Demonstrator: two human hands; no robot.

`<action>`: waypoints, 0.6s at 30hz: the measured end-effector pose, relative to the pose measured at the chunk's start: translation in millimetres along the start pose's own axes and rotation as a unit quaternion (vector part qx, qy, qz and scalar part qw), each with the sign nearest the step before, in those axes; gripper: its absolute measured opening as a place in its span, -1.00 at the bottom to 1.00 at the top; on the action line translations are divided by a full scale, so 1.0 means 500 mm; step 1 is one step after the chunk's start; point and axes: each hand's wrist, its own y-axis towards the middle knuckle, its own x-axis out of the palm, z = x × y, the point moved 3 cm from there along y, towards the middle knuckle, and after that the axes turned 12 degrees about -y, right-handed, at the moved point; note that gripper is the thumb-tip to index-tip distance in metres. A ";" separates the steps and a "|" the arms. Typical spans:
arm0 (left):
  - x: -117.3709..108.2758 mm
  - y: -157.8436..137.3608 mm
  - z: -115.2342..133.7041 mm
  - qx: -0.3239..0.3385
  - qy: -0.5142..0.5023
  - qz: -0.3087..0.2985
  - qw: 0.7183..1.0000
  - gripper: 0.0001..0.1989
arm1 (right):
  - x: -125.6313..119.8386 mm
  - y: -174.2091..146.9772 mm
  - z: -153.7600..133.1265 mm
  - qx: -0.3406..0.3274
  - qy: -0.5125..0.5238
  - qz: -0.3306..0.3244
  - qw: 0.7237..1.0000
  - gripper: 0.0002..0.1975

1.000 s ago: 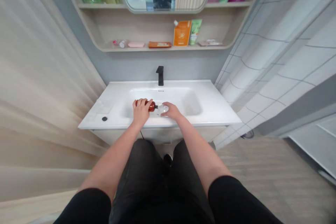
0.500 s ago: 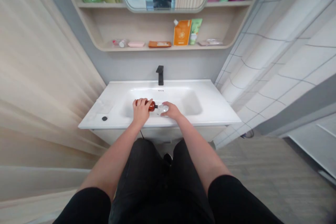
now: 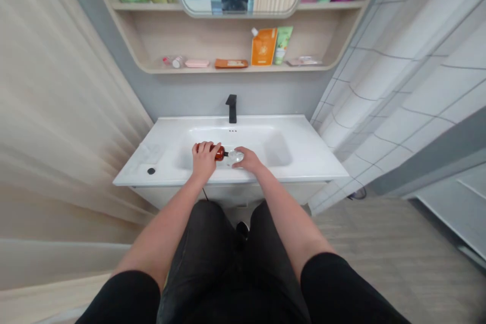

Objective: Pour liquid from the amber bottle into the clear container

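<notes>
Over the white sink basin (image 3: 277, 147), my left hand (image 3: 205, 158) is wrapped round a brown bottle (image 3: 219, 153). The bottle lies nearly on its side, and its black neck points right. My right hand (image 3: 248, 159) grips a small clear container (image 3: 235, 157), whose near end meets the bottle's neck. Whether liquid passes between them is too small to tell. Fingers hide much of both things.
Behind the basin stands a black faucet (image 3: 232, 108). A round black piece (image 3: 151, 171) and a clear plastic bag (image 3: 150, 153) lie on the left counter. Above, a shelf (image 3: 182, 70) holds an orange pouch (image 3: 263, 48), a green tube (image 3: 283, 45) and small packets.
</notes>
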 end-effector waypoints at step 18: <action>0.004 0.000 -0.003 -0.001 0.001 -0.002 1.000 -0.39 | 0.001 0.000 0.003 -0.003 -0.004 -0.004 1.000 -0.20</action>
